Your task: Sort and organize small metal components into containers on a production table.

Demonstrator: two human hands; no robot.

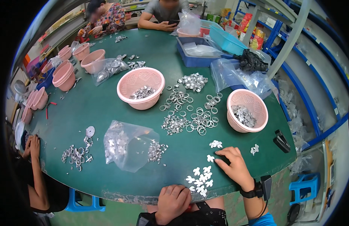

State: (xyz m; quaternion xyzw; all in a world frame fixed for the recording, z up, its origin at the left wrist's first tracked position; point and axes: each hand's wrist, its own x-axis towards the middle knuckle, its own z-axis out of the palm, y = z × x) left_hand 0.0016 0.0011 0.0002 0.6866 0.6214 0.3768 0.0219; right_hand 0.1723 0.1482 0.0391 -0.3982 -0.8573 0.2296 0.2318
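Observation:
My right hand (234, 166) rests on the green table with its thumb and fingers apart, beside a single white flat lobed piece (210, 158). A small cluster of similar white pieces (216, 144) lies just beyond its fingertips. Nearer the front edge is a larger spread of white lobed pieces (200, 181), and a few more silvery ones (254, 149) lie to the right of the hand. My left hand (173, 201) is at the table's front edge, its fingers curled in; whatever it may hold is hidden.
Pink baskets (141, 77) (247, 110) hold small metal parts. Between them lie piles of silver rings (202, 120). A clear plastic bag (133, 150) of parts sits left of centre; a black stapler (281, 141) is at right. Other people sit at the far side and left.

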